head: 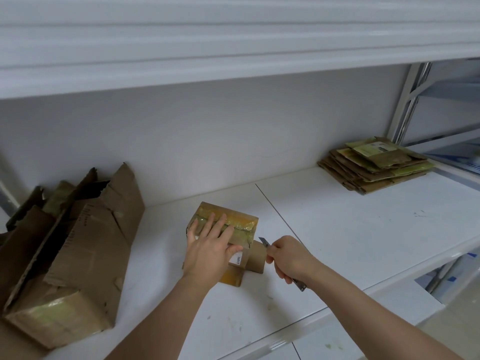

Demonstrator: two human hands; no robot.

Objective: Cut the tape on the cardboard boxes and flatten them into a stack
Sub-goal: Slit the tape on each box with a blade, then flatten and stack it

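Note:
A small cardboard box [233, 219] wrapped in yellowish tape stands in the middle of the white shelf [337, 229], its lower flaps spread on the surface. My left hand [210, 248] lies on top of it, fingers spread flat and thumb down its front face. My right hand [288, 258] grips a utility knife [265, 241] just to the box's right, the blade pointing at the box's right corner. At the back right lies a stack of flattened boxes [374, 165].
A large opened cardboard box [72, 255] with raised flaps fills the left end of the shelf. An upper shelf overhangs the whole area. A metal rack upright [410, 100] stands at the right, past the stack. The shelf's front edge runs diagonally at lower right.

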